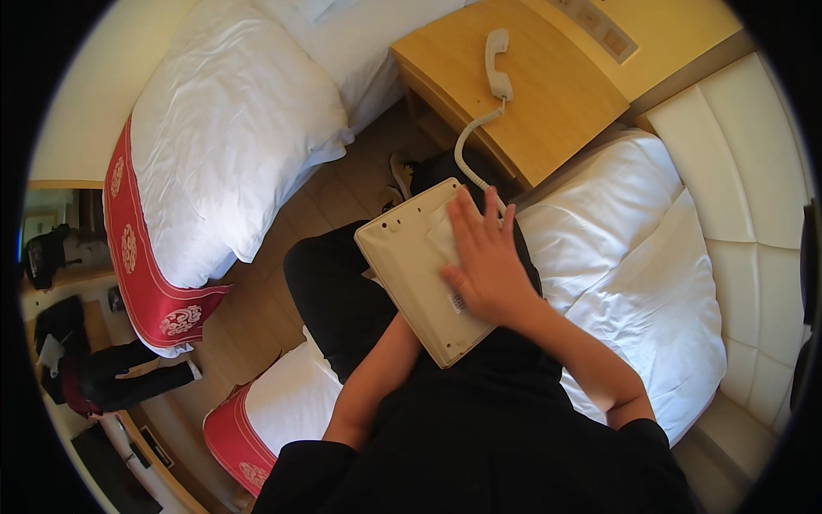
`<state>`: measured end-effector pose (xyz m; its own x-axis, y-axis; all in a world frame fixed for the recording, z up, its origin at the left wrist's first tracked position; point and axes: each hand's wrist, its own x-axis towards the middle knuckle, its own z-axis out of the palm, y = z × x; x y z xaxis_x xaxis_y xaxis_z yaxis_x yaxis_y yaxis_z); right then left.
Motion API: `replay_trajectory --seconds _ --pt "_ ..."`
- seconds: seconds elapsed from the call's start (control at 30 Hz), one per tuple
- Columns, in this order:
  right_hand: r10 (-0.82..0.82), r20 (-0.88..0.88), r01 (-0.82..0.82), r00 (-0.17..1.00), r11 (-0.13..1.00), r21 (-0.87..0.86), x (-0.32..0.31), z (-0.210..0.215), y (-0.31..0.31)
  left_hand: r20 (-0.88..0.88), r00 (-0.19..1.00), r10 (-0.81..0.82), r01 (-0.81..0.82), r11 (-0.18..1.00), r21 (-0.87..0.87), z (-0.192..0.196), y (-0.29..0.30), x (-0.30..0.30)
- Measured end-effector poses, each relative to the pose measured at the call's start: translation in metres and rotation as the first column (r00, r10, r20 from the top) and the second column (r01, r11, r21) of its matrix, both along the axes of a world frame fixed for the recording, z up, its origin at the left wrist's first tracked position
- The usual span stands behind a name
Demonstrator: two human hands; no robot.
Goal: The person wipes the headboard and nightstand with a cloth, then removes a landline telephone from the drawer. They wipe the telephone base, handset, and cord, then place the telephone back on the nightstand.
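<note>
A cream telephone base [411,287] is tilted over my lap with its underside up. My right hand [491,270] lies flat on that underside, fingers spread. Beside its fingers is a pale, thin patch [439,242]; I cannot tell if it is a cloth or a label. My left forearm [374,377] passes beneath the base, which hides the left hand and its fingers. From the far edge of the base a coiled cord [463,147] leads to the handset [497,64], lying on the wooden nightstand [561,111].
A white bed [223,120] with a red patterned runner [128,240] stands at the left. White bedding [599,231] and a padded headboard [732,265] are on the right. Another person [111,377] is at the far left. Wooden floor [257,295] lies between the beds.
</note>
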<state>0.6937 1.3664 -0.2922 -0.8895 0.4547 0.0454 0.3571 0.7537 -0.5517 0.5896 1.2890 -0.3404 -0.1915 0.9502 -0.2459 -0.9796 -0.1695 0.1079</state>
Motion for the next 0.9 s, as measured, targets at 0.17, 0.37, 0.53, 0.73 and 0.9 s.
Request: replay_trajectory --seconds 0.17,0.37,0.53,0.73,0.9 --pt "0.229 -0.039 -0.229 0.973 0.973 0.007 -0.006 0.023 -0.057 -0.013 1.000 -0.002 0.002 1.000 -0.016 -0.001 -0.003 -0.002" --pt "0.105 0.011 -0.105 0.994 0.992 0.063 -0.016 0.010 -0.030 -0.026 1.000 0.007 -0.008 1.000 -0.020 -0.001 -0.004 -0.003" --pt "-0.090 0.010 0.090 0.996 0.996 -0.026 -0.021 -0.004 0.008 -0.034 0.999 0.008 -0.008 1.000 -0.016 -0.006 -0.003 -0.002" --pt "0.053 -0.030 -0.057 0.998 0.987 -0.151 -0.006 0.017 -0.029 -0.054 0.999 -0.004 0.003 1.000 -0.013 -0.009 0.000 -0.007" --pt "0.188 -0.010 -0.188 0.982 0.976 -0.107 0.011 0.014 -0.047 -0.063 0.998 -0.003 0.002 1.000 -0.022 -0.013 -0.003 -0.006"
